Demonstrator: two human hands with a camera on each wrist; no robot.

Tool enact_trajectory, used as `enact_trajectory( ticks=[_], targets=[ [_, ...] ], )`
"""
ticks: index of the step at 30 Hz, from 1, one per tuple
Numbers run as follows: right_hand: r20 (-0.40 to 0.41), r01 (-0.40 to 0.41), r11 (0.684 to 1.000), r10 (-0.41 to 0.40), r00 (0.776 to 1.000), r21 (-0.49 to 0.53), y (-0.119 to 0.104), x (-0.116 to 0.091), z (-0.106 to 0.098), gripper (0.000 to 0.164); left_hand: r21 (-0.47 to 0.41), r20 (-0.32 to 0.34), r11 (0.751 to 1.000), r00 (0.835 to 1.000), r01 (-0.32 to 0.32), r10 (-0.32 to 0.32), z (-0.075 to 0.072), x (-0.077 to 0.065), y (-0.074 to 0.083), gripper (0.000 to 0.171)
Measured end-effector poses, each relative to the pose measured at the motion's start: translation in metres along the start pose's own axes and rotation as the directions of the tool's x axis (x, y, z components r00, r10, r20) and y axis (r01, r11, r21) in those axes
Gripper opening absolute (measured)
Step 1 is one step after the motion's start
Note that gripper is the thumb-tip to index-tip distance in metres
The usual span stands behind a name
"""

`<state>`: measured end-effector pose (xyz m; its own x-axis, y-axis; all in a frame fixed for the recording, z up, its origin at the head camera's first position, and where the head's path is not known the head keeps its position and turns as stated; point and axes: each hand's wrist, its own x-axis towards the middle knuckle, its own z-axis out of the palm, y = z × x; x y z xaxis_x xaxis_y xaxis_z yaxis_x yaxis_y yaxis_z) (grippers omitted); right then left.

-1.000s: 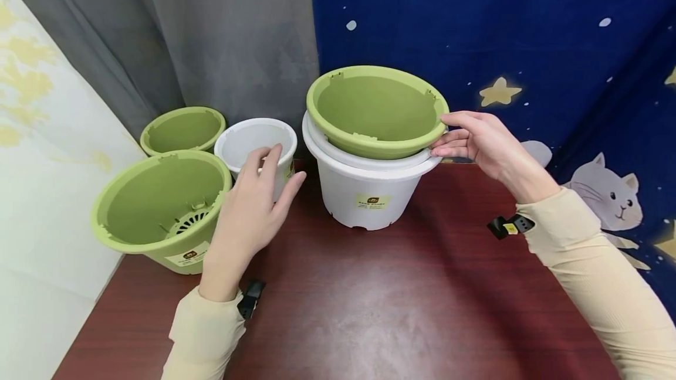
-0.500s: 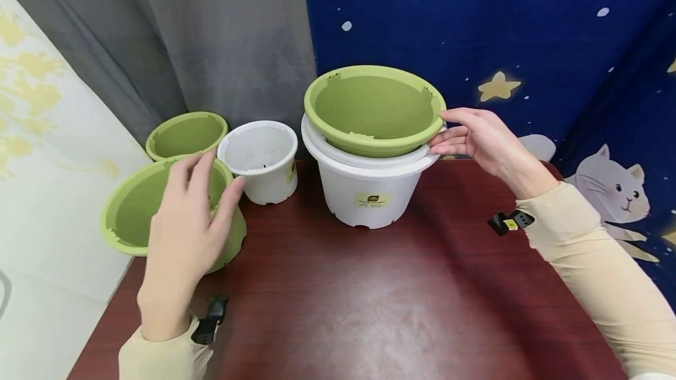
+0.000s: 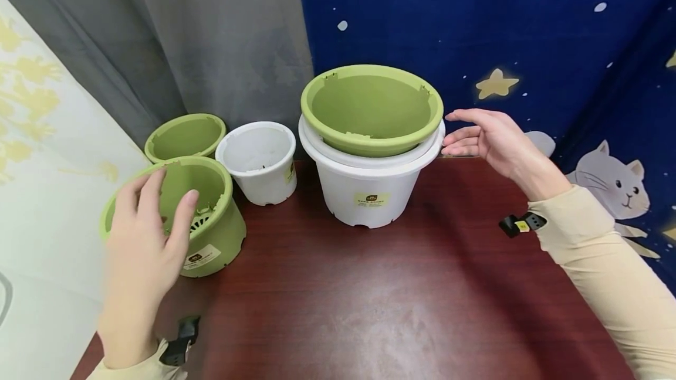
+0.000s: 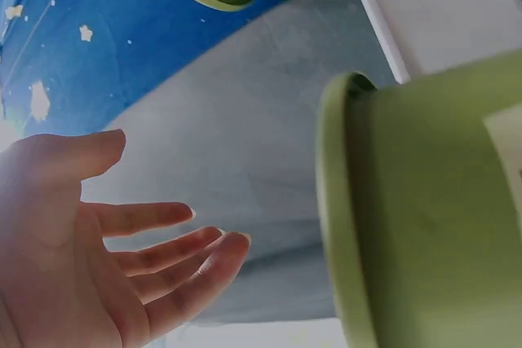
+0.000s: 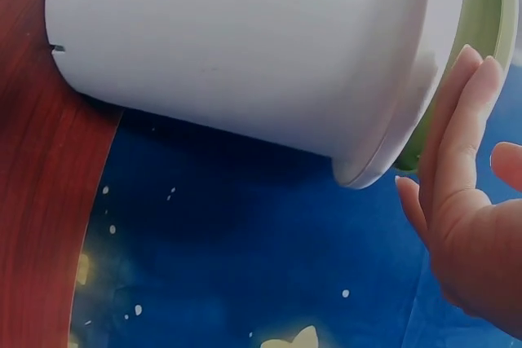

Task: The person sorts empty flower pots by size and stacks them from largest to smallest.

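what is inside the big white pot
A green pot sits in the mouth of the big white pot, its rim standing higher. The green pot's lower part, and whatever lies beneath it, are covered.

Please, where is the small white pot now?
In the head view, the small white pot stands left of centre on the table, between the front green pot and the pot stack.

The left hand [image 3: 139,245] hides part of the front green pot [image 3: 226,232], whose label [image 3: 202,257] is too small to read.
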<state>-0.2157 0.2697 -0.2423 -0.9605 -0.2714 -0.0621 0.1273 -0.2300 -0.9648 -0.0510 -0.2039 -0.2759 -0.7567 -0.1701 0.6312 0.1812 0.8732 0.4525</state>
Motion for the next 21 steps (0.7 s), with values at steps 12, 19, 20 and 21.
enact_trajectory(
  ticks=[12, 19, 20, 21],
  targets=[
    [-0.033, -0.013, 0.999, 0.012, 0.999, -0.04, 0.007, -0.004, -0.011, 0.016, 0.072, -0.003, 0.987, 0.989, 0.145, -0.145, -0.005, -0.014, -0.027, 0.056],
    [0.024, -0.024, 0.999, 0.025, 0.999, -0.028, 0.015, -0.005, -0.014, 0.018, 0.077, 0.016, 0.97, 0.973, 0.229, -0.231, -0.008, -0.014, -0.046, 0.057],
    [0.027, -0.026, 0.999, 0.026, 0.999, -0.022, 0.015, -0.005, -0.013, 0.019, 0.089, 0.02, 0.966, 0.969, 0.245, -0.247, -0.009, -0.014, -0.048, 0.058],
    [0.024, -0.026, 0.999, 0.027, 0.999, -0.025, 0.016, -0.005, -0.013, 0.021, 0.103, 0.022, 0.961, 0.965, 0.257, -0.26, -0.009, -0.015, -0.051, 0.058]
  ],
)
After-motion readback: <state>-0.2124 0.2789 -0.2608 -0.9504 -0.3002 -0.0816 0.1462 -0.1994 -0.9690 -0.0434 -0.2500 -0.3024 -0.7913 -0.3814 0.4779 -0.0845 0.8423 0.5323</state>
